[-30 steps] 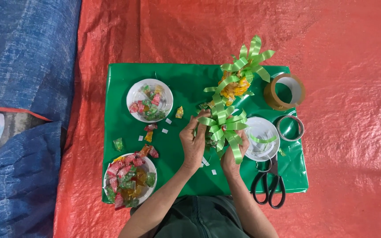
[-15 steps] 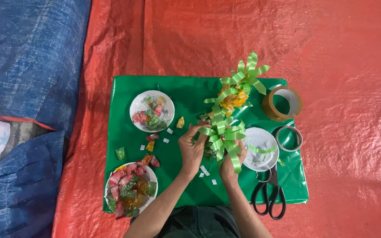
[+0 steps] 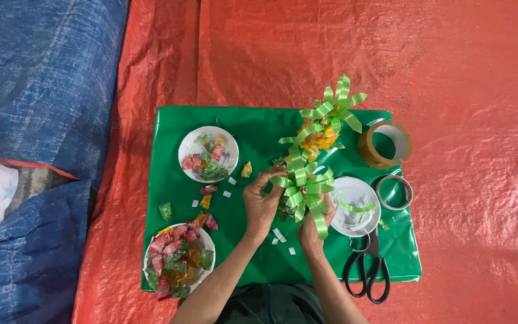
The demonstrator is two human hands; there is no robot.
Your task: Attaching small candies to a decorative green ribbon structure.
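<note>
- Left hand [image 3: 261, 204] pinches a loop of the light-green looped ribbon bow [image 3: 304, 191], fingers closed on it
- Right hand [image 3: 317, 221] cups the bow from beneath, over the glossy green sheet [image 3: 259, 129]
- Black-handled scissors [image 3: 368, 270] lie near

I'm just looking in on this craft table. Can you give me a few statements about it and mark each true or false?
1. Both hands, left hand and right hand, are on a green ribbon bow. True.
2. The scissors lie on the left side of the green sheet. False: they lie at its lower right.
3. Two plates, one higher and one lower, hold wrapped sweets. True.
4. The brown tape roll sits inside a plate. False: it rests at the sheet's right edge.
</note>
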